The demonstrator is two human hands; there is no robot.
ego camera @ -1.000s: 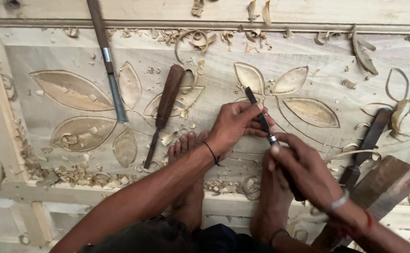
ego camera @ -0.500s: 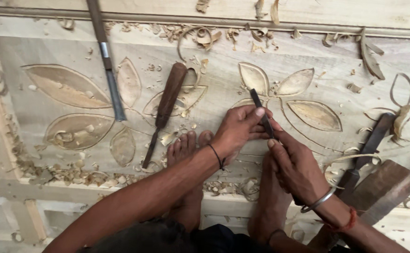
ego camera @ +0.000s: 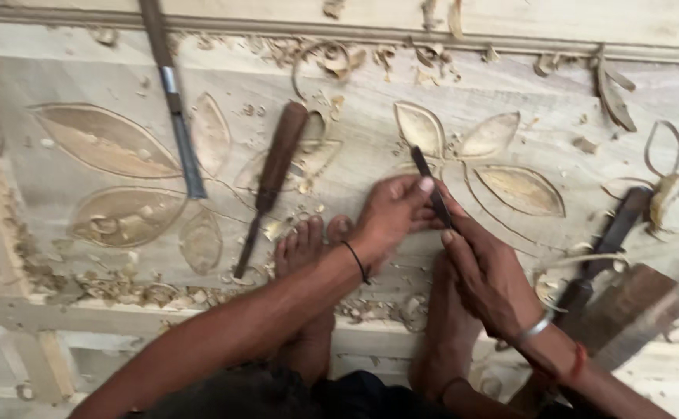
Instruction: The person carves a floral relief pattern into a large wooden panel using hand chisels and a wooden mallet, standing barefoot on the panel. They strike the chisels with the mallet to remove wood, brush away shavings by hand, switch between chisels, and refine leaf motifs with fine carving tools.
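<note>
A dark metal carving chisel (ego camera: 426,177) points at a carved leaf pattern (ego camera: 471,155) on the pale wooden panel (ego camera: 355,85). My left hand (ego camera: 390,213) pinches the blade low down with thumb and fingers. My right hand (ego camera: 487,271) wraps around the chisel's upper shaft just behind it. Both of my bare feet (ego camera: 308,256) rest on the panel under my arms. A black band sits on my left wrist, a metal bangle on the right.
A brown-handled chisel (ego camera: 273,174) and a long steel-bladed tool (ego camera: 173,93) lie at left over carved leaves. A wooden mallet (ego camera: 634,306) and another dark tool (ego camera: 607,240) lie at right. Wood shavings (ego camera: 122,287) litter the panel's lower edge and top.
Both hands and the chisel stay on the same leaf carving; the hands have drawn closer together on the blade. The view has shifted slightly.
</note>
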